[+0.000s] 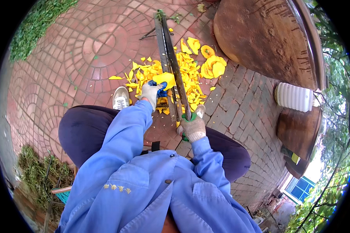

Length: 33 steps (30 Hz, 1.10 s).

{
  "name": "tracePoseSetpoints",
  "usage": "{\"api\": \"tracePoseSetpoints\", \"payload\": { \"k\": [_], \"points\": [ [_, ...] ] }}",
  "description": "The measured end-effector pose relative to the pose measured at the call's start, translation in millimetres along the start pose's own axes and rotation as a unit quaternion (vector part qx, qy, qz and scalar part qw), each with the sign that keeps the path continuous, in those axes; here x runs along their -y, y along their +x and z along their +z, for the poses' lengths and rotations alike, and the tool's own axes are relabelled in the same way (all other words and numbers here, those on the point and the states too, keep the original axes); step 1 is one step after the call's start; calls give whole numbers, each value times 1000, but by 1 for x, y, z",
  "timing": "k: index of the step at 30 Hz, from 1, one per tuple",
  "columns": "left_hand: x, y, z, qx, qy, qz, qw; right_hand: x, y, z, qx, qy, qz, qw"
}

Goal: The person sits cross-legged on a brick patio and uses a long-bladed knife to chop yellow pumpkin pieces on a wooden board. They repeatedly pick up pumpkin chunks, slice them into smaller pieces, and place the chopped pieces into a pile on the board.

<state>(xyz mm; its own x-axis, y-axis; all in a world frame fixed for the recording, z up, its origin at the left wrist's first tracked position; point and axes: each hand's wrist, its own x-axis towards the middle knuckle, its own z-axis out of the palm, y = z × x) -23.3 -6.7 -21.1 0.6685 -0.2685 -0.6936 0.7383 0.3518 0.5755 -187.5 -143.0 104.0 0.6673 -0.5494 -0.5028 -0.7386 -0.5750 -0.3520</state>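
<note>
My left hand, in a white glove with blue fingers, holds a yellow-orange slab, perhaps pumpkin, against a long hinged metal cutter. My right hand, in a pale knitted glove with green coating, is closed around the near end of the cutter's long dark lever arm. The lever is raised beside the cutter's narrow slotted base. Yellow cut pieces lie heaped on both sides of the base. Larger rounded slices rest on the paving to the right.
My shoe stands left of the pile. Large brown vessels and a white ribbed container stand at the right. Cut greens lie at the upper left, dry plants at the lower left. Leafy branches hang at the right edge.
</note>
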Motion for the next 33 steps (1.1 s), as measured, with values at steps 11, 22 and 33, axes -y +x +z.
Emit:
{"api": "tracePoseSetpoints", "payload": {
  "k": [11,22,33],
  "points": [
    [2,-4,9,-12,74,-34,997,-19,22,54,33,-83,22,996],
    [2,-4,5,-19,69,-44,996,8,-10,27,8,41,41,998],
    [-16,-11,10,61,22,-15,998,9,11,25,73,35,88,993]
  ]
}}
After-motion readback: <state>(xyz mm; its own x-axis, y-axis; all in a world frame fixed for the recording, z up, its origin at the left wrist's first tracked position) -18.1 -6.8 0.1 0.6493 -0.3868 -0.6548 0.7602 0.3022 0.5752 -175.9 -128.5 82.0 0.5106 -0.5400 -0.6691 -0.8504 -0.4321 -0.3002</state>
